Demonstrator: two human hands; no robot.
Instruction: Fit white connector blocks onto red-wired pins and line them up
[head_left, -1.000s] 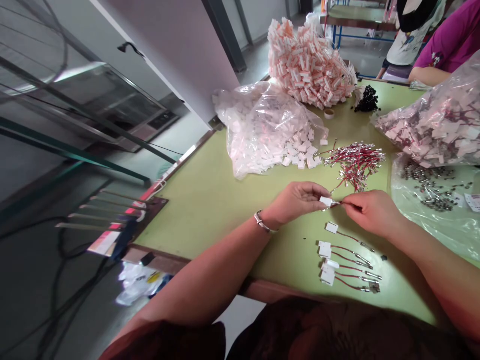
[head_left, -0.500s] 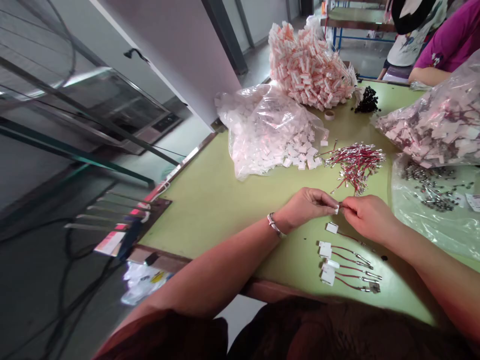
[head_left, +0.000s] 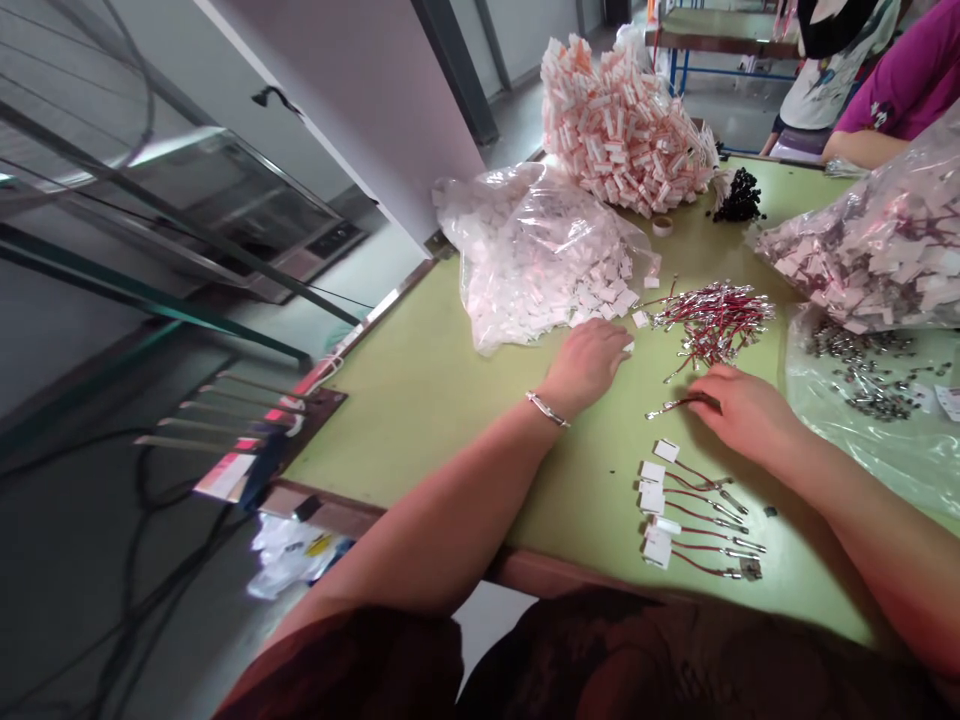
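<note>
My left hand [head_left: 589, 362], closed, pinches a small white connector [head_left: 628, 346] beside the plastic bag of white connectors [head_left: 540, 260]. Between the fingers of my right hand [head_left: 739, 400] is a dark red wire [head_left: 675, 404] with a metal terminal pointing left. Just beyond that hand lies a pile of red wires with metal ends [head_left: 720, 315]. Nearer my body, several white connectors with red wires [head_left: 652, 497] lie in a column, their metal ends toward the right.
A large heap of white and orange parts [head_left: 622, 130], a tape roll [head_left: 662, 226] and black pieces [head_left: 739, 195] stand at the back. At right are a bag of wired connectors [head_left: 877, 240] and loose terminals [head_left: 874, 390]. Across the table is a person's purple sleeve [head_left: 900, 80].
My hands have parted. The left moved up and left to the connector bag; the right now has a wire with its terminal showing. One more wired connector lies in the column.
</note>
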